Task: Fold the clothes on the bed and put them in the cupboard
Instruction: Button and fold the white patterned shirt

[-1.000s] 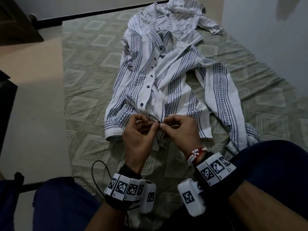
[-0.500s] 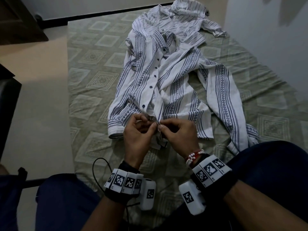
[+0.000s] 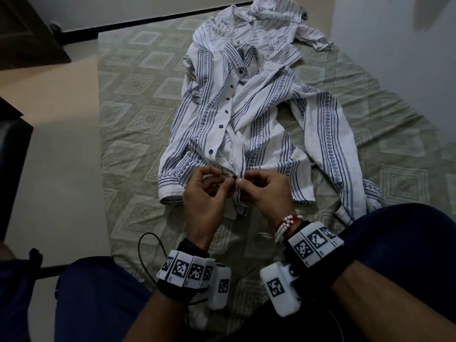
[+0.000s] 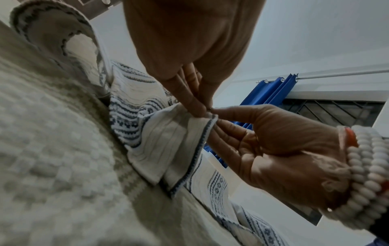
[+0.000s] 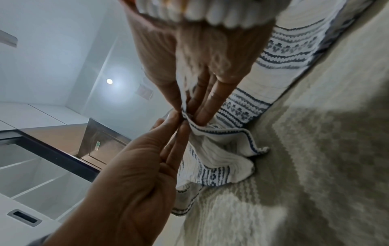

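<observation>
A white shirt (image 3: 237, 124) with blue patterned stripes and dark buttons lies spread on the bed (image 3: 138, 114), its collar at the far end. My left hand (image 3: 209, 191) and right hand (image 3: 261, 188) meet at the near hem, where the two front edges come together. Each hand pinches the shirt's front placket between thumb and fingertips. In the left wrist view the left hand (image 4: 197, 106) pinches the cloth edge, touching the right hand (image 4: 263, 133). The right wrist view has the right hand (image 5: 189, 106) gripping the hem (image 5: 221, 143). A second, thin-striped white garment (image 3: 266, 28) lies crumpled beyond the collar.
The bed carries a pale green patterned sheet and meets a wall (image 3: 394, 70) on the right. Bare beige floor (image 3: 49, 144) runs along its left side, with dark furniture (image 3: 14, 164) at the left edge. My knees in dark trousers (image 3: 407, 255) flank the bed's near end.
Both hands keep pinching the shirt's lower front edges at the same spot, with only small finger movements. The head view has shifted slightly.
</observation>
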